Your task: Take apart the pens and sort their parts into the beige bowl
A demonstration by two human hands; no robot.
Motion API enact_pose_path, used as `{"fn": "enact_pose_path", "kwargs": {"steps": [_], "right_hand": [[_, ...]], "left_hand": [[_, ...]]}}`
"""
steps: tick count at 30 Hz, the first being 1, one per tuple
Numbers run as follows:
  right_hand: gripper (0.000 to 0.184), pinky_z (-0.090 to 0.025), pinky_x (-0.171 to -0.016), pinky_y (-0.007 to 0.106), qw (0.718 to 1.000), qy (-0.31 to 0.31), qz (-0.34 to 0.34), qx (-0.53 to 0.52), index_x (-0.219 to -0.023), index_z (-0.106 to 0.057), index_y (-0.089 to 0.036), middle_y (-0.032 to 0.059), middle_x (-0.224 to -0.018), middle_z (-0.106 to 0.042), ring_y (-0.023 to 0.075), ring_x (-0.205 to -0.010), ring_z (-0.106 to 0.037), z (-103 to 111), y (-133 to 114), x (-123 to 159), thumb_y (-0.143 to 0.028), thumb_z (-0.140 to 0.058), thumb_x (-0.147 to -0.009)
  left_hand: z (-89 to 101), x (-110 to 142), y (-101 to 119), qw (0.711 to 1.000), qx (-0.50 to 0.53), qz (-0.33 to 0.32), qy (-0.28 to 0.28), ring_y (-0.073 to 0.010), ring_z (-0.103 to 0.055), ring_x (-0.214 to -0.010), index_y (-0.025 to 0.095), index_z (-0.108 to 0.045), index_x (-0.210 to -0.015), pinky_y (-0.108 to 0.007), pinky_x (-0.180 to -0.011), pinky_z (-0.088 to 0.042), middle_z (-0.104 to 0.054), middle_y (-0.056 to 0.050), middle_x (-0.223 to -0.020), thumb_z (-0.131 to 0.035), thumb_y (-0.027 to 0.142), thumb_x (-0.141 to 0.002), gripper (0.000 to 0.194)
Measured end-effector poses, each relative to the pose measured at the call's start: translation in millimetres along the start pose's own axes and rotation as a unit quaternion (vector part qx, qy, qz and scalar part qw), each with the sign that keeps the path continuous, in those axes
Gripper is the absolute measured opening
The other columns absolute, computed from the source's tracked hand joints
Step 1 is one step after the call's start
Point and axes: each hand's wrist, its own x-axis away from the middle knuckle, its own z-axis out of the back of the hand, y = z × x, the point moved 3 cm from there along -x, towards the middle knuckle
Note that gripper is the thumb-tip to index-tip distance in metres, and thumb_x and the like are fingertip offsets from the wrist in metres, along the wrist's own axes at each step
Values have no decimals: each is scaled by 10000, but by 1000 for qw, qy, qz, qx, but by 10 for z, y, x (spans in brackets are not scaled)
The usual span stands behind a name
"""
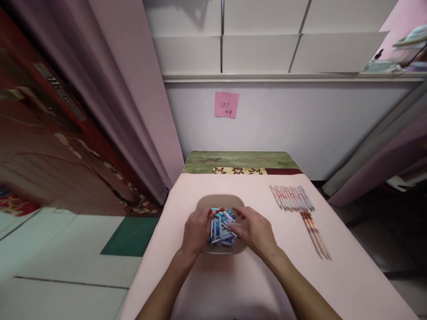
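A beige plastic box [222,197] on the table holds a jumble of small blue, light-blue and white pen parts [222,229], likely caps and tubes. My left hand [196,229] reaches over the box's left side. Its fingertips close at a small brown-orange piece [217,212] that looks like a pen cap; the thumb is mostly hidden. Over the right side, my right hand [252,227] has thumb and fingers apart, the thumb near the blue parts, with nothing visibly gripped.
Right of the box lies a neat row of patterned pens [291,198], with several brown-topped pens [315,235] just below it. A pale pink cloth [187,186] covers the table, which meets a white wall bearing a pink note [227,105]. A curtain and wooden door stand left.
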Motion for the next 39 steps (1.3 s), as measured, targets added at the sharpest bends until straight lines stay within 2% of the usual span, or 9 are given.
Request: {"fn": "enact_pose_path", "kwargs": {"steps": [3,6,9,13,20,23,26,32,39], "right_hand": [[488,-463,-731,278,995,0,9,-100,-1216,-579,-261,39,-990,-688,190,-841,-626,-168,31,-78,-420,-651,-761],[266,-468,-689,268,986,-5,9,-166,-1036,-681,-252,22,-843,-708,174,-745,-631,-281,65,-129,-372,-576,-823],[196,-469,-687,266,988,21,-11,-151,-878,-712,-234,28,-821,-704,173,-741,-629,-286,147,-142,-308,-535,-838],[270,-472,-828,310,990,26,12,-137,-1042,-676,-240,44,-1012,-689,199,-915,-625,-278,226,-127,-261,-589,-788],[225,-468,-860,327,994,43,13,-104,-990,-680,-231,58,-1088,-666,205,-968,-620,-237,391,11,-319,-553,-827],[269,-470,-838,338,996,67,-36,-55,-1013,-672,-225,65,-1088,-670,220,-960,-628,-103,690,112,-364,-521,-839],[329,-475,-773,338,984,81,-157,22,-1027,-660,-222,66,-998,-696,233,-895,-646,127,1189,242,-438,-494,-841],[435,-463,-646,387,884,32,-412,217,-996,-633,-203,133,-920,-693,314,-834,-653,624,2186,635,-553,-441,-823],[351,-463,-602,372,876,-37,-412,250,-857,-683,-193,162,-881,-694,334,-835,-657,681,2434,712,-477,-483,-804]], "left_hand": [[9,7,71,1000,0,-30,-5,-225,-606,-811,214,-591,-887,-322,-744,-414,-679,-69,-816,-434,240,-900,160],[2,18,87,999,9,-49,-7,-240,-603,-820,216,-615,-877,-333,-763,-408,-685,-84,-822,-456,250,-891,163],[3,26,9,999,35,-22,-7,-234,-612,-824,233,-646,-914,-321,-759,-414,-698,-87,-871,-469,277,-888,184],[25,15,-58,993,116,18,-5,-231,-618,-889,256,-661,-997,-318,-792,-425,-705,-75,-964,-464,274,-885,228],[63,-34,-62,926,349,132,65,-240,-658,-774,255,-647,-918,-284,-673,-461,-709,-41,-795,-620,342,-763,179],[25,-51,-100,955,276,104,22,-229,-654,-785,253,-641,-844,-284,-683,-458,-703,-30,-799,-603,340,-769,121],[2,-51,-144,980,185,71,4,-203,-638,-761,246,-637,-863,-281,-695,-446,-697,-25,-821,-542,343,-819,143],[-27,-47,-127,996,62,48,-52,-204,-640,-749,266,-627,-1027,-275,-639,-411,-709,-26,-843,-442,363,-883,253],[-84,-32,-121,995,24,61,-78,-235,-665,-814,260,-618,-1067,-291,-675,-415,-733,-49,-878,-439,250,-868,268]]}}
